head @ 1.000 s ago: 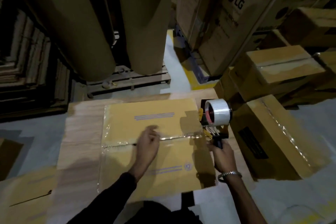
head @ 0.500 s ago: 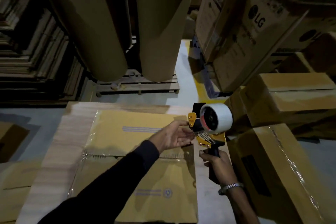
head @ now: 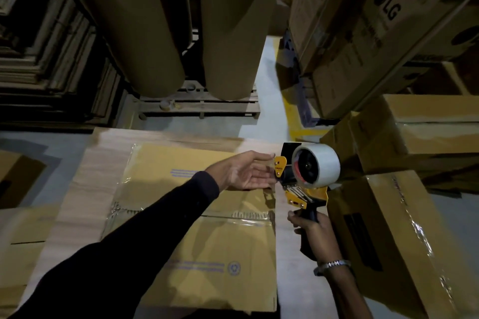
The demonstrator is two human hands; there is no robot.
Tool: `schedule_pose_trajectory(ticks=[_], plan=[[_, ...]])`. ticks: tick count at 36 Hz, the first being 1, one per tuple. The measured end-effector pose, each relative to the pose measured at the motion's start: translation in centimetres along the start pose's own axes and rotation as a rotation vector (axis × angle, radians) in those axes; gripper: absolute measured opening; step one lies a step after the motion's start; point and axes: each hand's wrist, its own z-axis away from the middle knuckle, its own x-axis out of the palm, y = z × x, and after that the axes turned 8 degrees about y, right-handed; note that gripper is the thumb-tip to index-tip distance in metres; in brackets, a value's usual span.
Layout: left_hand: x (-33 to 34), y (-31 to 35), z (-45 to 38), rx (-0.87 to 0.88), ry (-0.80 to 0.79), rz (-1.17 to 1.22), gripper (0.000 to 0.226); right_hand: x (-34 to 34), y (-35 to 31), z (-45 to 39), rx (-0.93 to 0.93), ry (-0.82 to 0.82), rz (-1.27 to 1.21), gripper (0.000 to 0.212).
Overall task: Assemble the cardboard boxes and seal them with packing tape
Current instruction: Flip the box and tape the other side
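a worker's right hand is wrapped around the black handle of a tape dispenser, holding it raised just off the right edge of a flat-topped cardboard box, while the left hand reaches across with fingers straight and palm turned up, its fingertips at the dispenser's yellow front plate. the left hand grasps nothing; whether it is touching loose tape there cannot be told in the dim light. the reach looks like an effort to free or steady the tape end at the cutter before the next strip, which would explain why the tool is held up and tilted toward the free hand rather than on the cardboard. the box lies on the counter directly in front of the worker, its centre seam already covered by a glossy, wrinkled strip of clear tape running side to side. to the right stand sealed boxes with tape along their tops, apparently finished work set aside. beyond the counter, two large brown paper rolls rest on a wooden pallet, beside printed cartons.
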Motion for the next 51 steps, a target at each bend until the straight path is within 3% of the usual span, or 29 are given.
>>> schedule_pose_trajectory(ticks=[4, 7, 13, 19, 25, 30, 37, 42, 51], plan=[[-0.4, 0.3, -1.0, -0.012, 0.022, -0.013, 0.011, 0.4, 0.2, 0.6, 0.001, 0.037, -0.016, 0.01], [-0.8, 1.1, -1.9, 0.022, 0.036, -0.097, 0.012, 1.0, 0.4, 1.1, 0.003, 0.082, -0.035, 0.009], [-2.0, 4.5, -2.3, 0.108, 0.058, -0.235, 0.024, 2.2, 0.3, 1.3, 0.019, 0.138, -0.099, 0.006], [-0.7, 4.0, -2.1, -0.06, -0.01, -0.503, 0.073, 3.6, 0.2, 1.5, 0.027, 0.182, -0.149, 0.007], [1.1, 2.3, -2.3, -0.247, -0.218, -0.617, 0.075, 3.8, 0.2, 2.0, 0.044, 0.223, -0.177, 0.006], [1.7, 1.0, -2.5, -0.307, -0.32, -0.479, 0.07, 3.1, 0.3, 2.5, 0.043, 0.264, -0.195, 0.002], [1.4, 2.2, -3.3, -0.126, -0.16, -0.377, 0.017, 2.3, 0.1, 2.9, 0.039, 0.283, -0.19, 0.006], [1.3, 4.1, -3.9, -0.006, -0.062, -0.548, 0.016, 3.0, 0.2, 2.7, 0.076, 0.262, -0.156, 0.007], [0.6, 7.8, -4.5, 0.424, 0.176, -0.985, 0.012, 7.5, -1.5, 0.2, 0.153, 0.262, -0.096, 0.014]])
